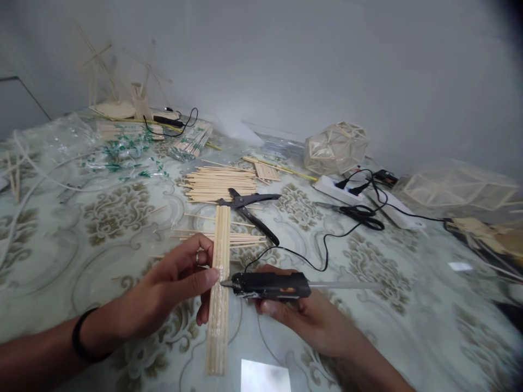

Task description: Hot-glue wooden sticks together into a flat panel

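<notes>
My left hand (180, 286) grips a flat strip of wooden sticks (218, 332) laid side by side, thumb on its face and fingers behind. Shiny clear glue shows along the strip's surface. In my right hand (294, 316) is a black glue gun (272, 285), its nozzle at the strip close to my left thumb. A clear glue stick (347, 285) juts from the gun's rear. Just beyond the strip's top lie black-handled pliers (255, 209) and a pile of loose sticks (220, 182).
Black-handled scissors (362, 215) lie to the right, beside a white power strip (337, 189) with plugs and cords. Stick-framed shapes (337, 147) stand behind it. Bagged sticks (191, 140) and plastic wrappers (131, 149) are at the back left. The gun's cord (302, 258) crosses the patterned tablecloth.
</notes>
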### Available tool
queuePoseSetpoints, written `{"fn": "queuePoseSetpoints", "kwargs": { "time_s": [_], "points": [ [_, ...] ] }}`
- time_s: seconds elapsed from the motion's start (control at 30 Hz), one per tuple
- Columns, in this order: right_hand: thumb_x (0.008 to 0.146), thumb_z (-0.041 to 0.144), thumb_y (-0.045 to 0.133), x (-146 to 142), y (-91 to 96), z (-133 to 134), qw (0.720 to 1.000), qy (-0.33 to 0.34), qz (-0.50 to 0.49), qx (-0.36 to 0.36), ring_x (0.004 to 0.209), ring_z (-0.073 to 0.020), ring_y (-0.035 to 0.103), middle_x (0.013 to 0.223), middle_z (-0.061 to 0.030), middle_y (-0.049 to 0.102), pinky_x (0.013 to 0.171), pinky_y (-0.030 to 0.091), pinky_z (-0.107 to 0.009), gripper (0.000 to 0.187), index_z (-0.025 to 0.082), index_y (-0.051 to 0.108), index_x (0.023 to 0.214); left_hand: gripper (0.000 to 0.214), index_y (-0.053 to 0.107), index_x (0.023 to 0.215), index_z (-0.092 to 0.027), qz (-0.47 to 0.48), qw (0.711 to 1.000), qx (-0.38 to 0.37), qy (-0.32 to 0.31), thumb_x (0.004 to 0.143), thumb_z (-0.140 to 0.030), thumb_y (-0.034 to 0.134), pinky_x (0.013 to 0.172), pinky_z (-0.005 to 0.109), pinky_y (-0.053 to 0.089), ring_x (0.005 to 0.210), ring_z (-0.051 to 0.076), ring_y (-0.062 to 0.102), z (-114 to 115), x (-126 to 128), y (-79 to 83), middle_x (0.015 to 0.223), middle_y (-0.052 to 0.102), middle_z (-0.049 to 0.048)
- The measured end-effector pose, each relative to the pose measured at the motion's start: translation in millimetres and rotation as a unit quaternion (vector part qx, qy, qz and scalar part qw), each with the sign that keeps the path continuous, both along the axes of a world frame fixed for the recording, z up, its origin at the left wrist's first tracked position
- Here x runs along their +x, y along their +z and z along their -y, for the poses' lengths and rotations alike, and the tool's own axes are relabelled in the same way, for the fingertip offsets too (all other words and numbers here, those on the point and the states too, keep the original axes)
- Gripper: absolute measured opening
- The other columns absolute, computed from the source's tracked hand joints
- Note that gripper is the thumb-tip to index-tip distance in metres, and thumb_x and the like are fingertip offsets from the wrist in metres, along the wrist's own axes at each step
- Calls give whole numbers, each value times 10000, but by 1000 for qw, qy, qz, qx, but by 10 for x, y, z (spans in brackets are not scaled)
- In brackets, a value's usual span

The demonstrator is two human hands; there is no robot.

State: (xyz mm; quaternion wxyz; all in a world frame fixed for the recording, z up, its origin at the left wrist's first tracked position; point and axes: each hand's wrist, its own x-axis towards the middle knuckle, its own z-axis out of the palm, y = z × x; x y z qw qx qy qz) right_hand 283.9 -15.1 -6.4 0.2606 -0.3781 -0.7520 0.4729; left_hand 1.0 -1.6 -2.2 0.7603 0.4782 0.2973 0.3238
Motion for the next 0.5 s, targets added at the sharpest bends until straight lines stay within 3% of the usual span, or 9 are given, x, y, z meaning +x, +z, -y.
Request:
{"fn": "queuePoseSetpoints", "kwargs": {
  "time_s": [0.5],
  "points": [
    [1089,730,551,-21,51,1,1000,3,20,-6,753,-212,653,826,-19,683,680,557,-360,544,231,677,914,294,649,1030,-232,1,1000,-4,26,1036,-506,755,559,218,492,622,107,602,-2,40,28,841,648,-21]
  ]
}}
